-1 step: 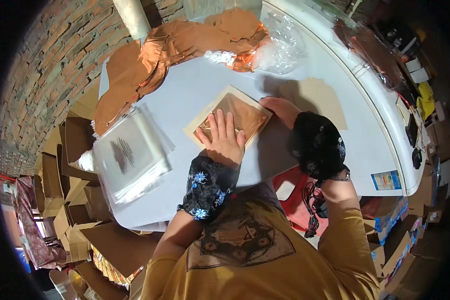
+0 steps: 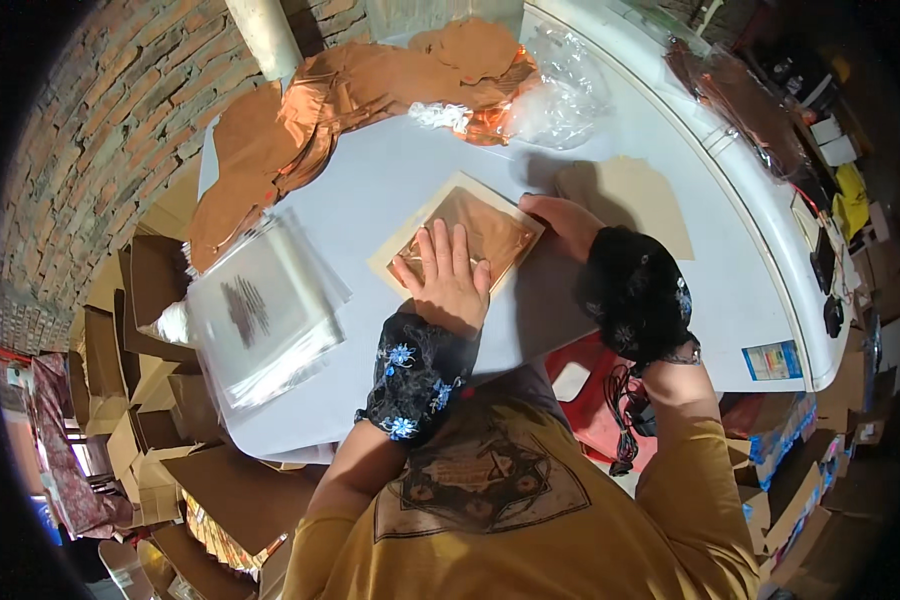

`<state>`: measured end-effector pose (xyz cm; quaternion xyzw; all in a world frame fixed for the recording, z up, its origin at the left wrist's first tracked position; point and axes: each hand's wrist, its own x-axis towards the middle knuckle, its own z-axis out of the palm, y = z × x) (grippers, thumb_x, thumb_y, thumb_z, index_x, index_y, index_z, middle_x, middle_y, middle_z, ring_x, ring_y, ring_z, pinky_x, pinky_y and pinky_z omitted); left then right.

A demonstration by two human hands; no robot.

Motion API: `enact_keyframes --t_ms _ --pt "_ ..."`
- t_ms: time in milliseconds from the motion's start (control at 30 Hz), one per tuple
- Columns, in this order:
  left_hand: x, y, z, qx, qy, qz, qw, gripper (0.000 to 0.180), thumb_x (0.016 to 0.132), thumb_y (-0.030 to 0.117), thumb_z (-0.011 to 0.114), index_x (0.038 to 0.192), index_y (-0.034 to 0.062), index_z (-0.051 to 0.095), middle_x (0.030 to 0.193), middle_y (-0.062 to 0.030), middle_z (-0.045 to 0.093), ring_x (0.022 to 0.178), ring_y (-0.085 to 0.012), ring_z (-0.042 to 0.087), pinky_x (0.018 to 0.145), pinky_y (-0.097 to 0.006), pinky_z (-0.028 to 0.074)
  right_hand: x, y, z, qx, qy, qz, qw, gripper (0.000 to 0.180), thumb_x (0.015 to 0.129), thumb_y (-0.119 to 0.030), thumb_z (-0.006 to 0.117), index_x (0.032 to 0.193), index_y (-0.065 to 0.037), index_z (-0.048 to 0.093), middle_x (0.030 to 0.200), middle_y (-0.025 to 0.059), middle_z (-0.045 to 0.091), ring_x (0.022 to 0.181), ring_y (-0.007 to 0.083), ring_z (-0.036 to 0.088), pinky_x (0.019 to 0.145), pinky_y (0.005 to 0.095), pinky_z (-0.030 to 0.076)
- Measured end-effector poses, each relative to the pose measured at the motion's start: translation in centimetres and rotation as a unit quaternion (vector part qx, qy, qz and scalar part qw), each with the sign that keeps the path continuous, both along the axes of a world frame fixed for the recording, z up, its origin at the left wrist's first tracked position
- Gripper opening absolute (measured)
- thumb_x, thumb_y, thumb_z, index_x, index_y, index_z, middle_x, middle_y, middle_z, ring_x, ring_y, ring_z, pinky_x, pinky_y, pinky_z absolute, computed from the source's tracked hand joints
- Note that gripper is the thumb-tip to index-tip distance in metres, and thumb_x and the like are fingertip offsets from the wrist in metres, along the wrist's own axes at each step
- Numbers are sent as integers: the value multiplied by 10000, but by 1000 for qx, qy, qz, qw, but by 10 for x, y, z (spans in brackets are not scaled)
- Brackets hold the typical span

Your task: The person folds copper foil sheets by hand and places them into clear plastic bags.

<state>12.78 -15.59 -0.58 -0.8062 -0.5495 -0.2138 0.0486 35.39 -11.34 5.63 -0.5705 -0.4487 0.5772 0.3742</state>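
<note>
A flat square packet [image 2: 490, 225], copper-coloured with a pale cream border, lies turned at an angle on the white table. My left hand [image 2: 444, 280] is open and rests flat on its lower left part, fingers spread. At the packet's right corner is my right hand [image 2: 568, 222], partly in shadow. Its fingers are drawn together with the tips at the packet's edge; the underside of the grip is hidden. Both wrists wear black lacy sleeve cuffs. A stack of clear plastic bags [image 2: 270, 305] lies to the left of the packet.
Copper-coloured sheets [image 2: 370, 85] heap along the far edge beside a crumpled clear bag [image 2: 562, 95]. Cream card sheets [image 2: 642, 205] lie right of my right hand. Open cardboard boxes [image 2: 232, 490] crowd the left side below the table [image 2: 390, 180]. A brick wall [image 2: 110, 120] stands far left.
</note>
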Motion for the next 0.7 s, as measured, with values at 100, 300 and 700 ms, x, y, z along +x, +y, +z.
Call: enact_keyframes --t_ms 100,300,700 --pt "3 0 1 -2 -10 -6 1000 608 1017 430 386 1522 94 362 1598 -165 289 1492 -359 222 1126 -701 126 -7 -27 5 -123 200 -41 971 344 988 -257 582 1251 -39 616 1161 35 675 1024 161 647 905 328 522" --pt "5 2 1 -12 -11 -9 1000 638 1006 433 395 1539 90 325 1616 -163 250 1511 -351 167 1131 -717 79 -47 -54 -44 33 208 -101 972 350 973 -275 627 1254 -66 620 1140 15 678 939 107 641 776 268 519" --pt "2 -1 3 -17 -8 0 1000 632 1032 425 343 1556 77 278 1618 -168 243 1499 -371 198 1120 -719 102 -63 -65 -53 11 138 -138 981 245 950 -231 629 1173 -129 634 967 -57 623 769 43 534 660 228 436"
